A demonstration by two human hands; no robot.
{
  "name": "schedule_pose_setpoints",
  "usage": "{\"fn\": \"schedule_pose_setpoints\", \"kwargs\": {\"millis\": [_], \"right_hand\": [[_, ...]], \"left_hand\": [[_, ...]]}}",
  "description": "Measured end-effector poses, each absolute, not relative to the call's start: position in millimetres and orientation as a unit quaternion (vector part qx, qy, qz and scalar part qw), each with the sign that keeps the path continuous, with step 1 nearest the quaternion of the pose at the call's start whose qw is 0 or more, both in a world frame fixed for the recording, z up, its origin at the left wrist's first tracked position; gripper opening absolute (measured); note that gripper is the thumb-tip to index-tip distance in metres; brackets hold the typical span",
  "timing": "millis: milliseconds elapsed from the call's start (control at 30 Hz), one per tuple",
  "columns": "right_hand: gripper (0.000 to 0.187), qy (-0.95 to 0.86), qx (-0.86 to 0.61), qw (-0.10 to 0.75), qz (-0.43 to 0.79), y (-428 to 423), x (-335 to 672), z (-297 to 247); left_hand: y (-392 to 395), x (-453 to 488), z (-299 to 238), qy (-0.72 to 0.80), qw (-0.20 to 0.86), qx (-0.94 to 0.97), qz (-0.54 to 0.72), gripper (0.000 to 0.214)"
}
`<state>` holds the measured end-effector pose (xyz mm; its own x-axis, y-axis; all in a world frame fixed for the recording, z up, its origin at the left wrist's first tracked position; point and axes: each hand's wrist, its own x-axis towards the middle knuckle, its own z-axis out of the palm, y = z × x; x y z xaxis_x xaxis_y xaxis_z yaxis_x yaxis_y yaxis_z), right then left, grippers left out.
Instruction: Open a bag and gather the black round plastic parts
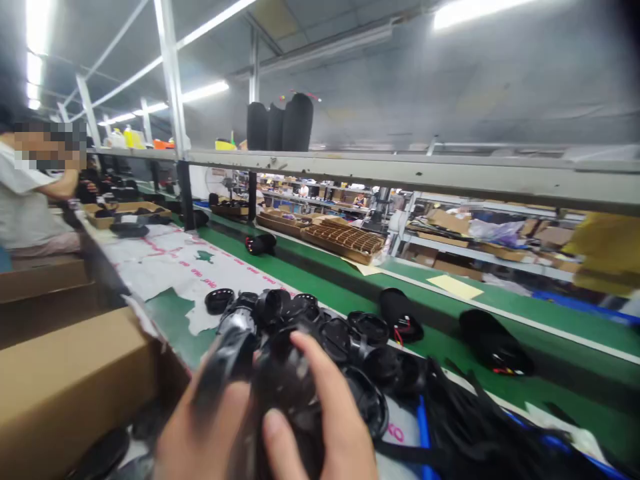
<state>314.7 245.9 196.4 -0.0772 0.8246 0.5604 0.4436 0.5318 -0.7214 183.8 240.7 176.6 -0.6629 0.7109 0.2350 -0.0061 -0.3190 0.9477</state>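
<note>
A big workshop hall with strip lights overhead, and a long grey shelf (400, 170) crossing it above the line. Below runs the green belt (500, 313), with white printed sheeting (170, 263) spread on the bench beside it. A brown carton (70, 380) sits at the near left, and a person in a white shirt (25, 207) works further up. A pile of black round parts (320, 327) lies on the bench. Closest, both hands clasp one black part (285, 380) over the bench edge: the left hand (200, 433) wrapped around it from the side, the right hand (325, 420) curled over it, thumb on top
</note>
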Motion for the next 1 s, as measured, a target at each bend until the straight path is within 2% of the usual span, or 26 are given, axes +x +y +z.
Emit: {"fn": "schedule_pose_setpoints", "kwargs": {"millis": [67, 167, 300, 400, 600, 733, 933, 1000], "right_hand": [[0.053, -0.679, -0.477, 0.536, 0.155, 260, 353, 211], [0.046, -0.654, -0.527, 0.523, 0.144, 292, 392, 203], [0.05, -0.635, -0.559, 0.515, 0.14, 321, 416, 168], [0.052, -0.604, -0.582, 0.531, 0.12, 323, 422, 154], [0.049, -0.572, -0.596, 0.556, 0.096, 317, 432, 153], [0.044, -0.566, -0.588, 0.57, 0.095, 302, 446, 163], [0.032, -0.523, -0.575, 0.629, 0.029, 249, 470, 201], [0.036, -0.525, -0.571, 0.631, -0.025, 224, 478, 206]], "left_hand": [[271, 224, 191, 0.485, 0.307, 0.369, 0.731, 0.055], [317, 280, 195, 0.455, 0.321, 0.467, 0.687, 0.057], [354, 325, 174, 0.498, 0.319, 0.494, 0.637, 0.069], [360, 338, 163, 0.534, 0.278, 0.49, 0.631, 0.079], [353, 334, 165, 0.563, 0.169, 0.474, 0.656, 0.066], [350, 326, 163, 0.57, 0.162, 0.477, 0.649, 0.062], [354, 325, 161, 0.564, 0.126, 0.499, 0.645, 0.058], [353, 322, 163, 0.553, 0.08, 0.494, 0.666, 0.053]]}}
